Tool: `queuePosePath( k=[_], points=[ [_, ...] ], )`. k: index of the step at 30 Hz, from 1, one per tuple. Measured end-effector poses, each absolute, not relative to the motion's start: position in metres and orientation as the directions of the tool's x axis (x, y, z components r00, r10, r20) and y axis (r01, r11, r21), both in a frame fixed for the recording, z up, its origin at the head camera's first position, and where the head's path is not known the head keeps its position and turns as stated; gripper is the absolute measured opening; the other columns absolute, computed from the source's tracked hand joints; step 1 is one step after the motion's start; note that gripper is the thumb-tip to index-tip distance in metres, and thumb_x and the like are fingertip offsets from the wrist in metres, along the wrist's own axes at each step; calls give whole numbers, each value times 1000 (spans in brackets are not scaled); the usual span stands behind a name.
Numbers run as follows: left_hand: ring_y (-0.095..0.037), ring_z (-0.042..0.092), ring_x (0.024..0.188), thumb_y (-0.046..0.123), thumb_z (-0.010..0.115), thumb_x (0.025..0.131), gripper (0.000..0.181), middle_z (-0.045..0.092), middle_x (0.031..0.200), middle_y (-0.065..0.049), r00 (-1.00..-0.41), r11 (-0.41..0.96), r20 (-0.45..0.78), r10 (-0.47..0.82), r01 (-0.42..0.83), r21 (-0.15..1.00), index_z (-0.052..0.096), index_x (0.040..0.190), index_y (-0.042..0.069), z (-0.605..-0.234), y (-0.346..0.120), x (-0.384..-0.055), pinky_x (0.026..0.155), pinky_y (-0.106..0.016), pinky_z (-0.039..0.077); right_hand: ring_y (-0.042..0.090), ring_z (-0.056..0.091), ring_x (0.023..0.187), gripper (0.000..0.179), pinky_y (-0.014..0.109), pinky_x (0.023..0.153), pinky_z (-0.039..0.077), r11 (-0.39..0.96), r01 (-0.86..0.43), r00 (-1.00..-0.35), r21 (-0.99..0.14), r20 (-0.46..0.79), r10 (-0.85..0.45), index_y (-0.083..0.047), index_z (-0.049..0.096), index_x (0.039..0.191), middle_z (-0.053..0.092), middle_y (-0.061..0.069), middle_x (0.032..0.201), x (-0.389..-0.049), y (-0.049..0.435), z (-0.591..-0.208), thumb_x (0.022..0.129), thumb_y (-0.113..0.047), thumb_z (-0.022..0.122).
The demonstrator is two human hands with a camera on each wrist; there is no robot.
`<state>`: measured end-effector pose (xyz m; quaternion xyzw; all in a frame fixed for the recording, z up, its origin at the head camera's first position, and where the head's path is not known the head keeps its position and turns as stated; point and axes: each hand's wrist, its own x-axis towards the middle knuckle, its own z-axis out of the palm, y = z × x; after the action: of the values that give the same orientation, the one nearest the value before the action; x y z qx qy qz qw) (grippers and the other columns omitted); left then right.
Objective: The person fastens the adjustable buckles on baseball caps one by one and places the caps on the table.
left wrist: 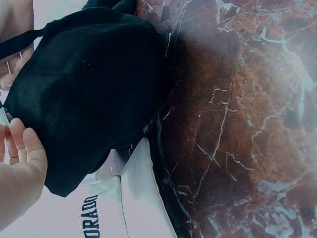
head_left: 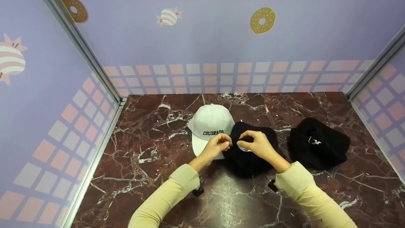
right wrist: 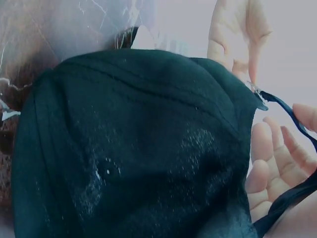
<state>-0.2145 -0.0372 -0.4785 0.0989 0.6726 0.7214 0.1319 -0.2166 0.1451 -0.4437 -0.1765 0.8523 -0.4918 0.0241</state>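
The left hand [head_left: 218, 146] pinches the buckle [right wrist: 254, 89]; the right hand [head_left: 258, 144] pinches the strap [right wrist: 286, 109], which loops off the opening of the black cap [head_left: 248, 166]. This cap sits near mid-desk [head_left: 126, 164], well in from the side edges, beside the white cap [head_left: 212, 120]. Broad marble surface extends thence to the left edge; a narrow gap separates the second black cap [head_left: 321, 147], nearer the right edge.

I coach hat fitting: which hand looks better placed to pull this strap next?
Probably the right hand: the strap lies against its thumb, while the left hand seems busy pinching the shiny clasp.
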Motion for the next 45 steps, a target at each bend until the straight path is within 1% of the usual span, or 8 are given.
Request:
queuePosePath(
  k=[3,10,15,18,22,29,38,45],
  points=[
    [-7,53,74,-5,46,85,18,51,86,-2,-947,-60,-29,320,-51,997,47,102,-13,-482,-36,-215,69,-20,45,8,57,51,16,21,51,48,450,-276,-938,-849,135,-320,1,64,86,65,15,77,-216,143,-446,75,-10,66],
    [-7,54,74,-5,46,86,20,53,88,-3,-943,-58,-11,331,-32,998,47,103,-13,-482,-35,-213,70,-21,45,16,56,52,14,23,51,47,405,-193,-952,-894,70,-299,9,63,85,62,18,68,-204,135,-428,79,-2,60],
    [-13,53,77,-6,47,85,21,51,87,-3,-939,-69,-6,345,-31,997,45,104,-15,-476,-34,-209,73,-27,45,11,51,55,11,20,50,41,356,-106,-968,-929,14,-251,9,62,79,59,7,62,-203,134,-427,78,-1,58],
    [-12,53,77,-8,46,84,21,51,88,-4,-939,-73,-4,344,-31,997,44,103,-16,-470,-34,-206,74,-26,45,10,50,57,16,21,52,41,268,-35,-964,-963,-38,-263,11,60,82,56,0,61,-210,137,-440,81,-4,57],
    [-8,52,73,-8,45,85,19,50,87,-2,-940,-86,-26,340,-58,995,44,102,-16,-474,-34,-208,70,-20,45,9,52,60,20,22,60,44,193,17,-955,-981,-73,-287,12,58,86,57,-4,62,-218,141,-455,84,-8,55],
    [-6,52,72,-5,46,86,17,51,86,0,-943,-105,-33,332,-72,992,46,101,-12,-486,-34,-213,69,-19,45,9,52,61,18,23,61,43,200,-2,-961,-980,-53,-272,8,59,82,56,-4,62,-218,141,-462,83,-10,55],
    [-6,53,71,-2,47,86,13,53,83,2,-951,-133,-87,296,-131,982,47,98,-7,-486,-33,-211,69,-19,45,6,52,64,13,20,61,44,300,-126,-974,-946,62,-216,3,64,84,60,0,72,-214,134,-465,75,-8,65],
    [-6,54,70,1,48,87,12,53,80,3,-953,-145,-108,282,-154,977,49,97,-5,-486,-33,-210,75,-27,47,6,53,65,12,19,62,43,352,-141,-986,-925,99,-132,1,65,81,63,7,74,-212,128,-466,73,-7,68]
  ],
)
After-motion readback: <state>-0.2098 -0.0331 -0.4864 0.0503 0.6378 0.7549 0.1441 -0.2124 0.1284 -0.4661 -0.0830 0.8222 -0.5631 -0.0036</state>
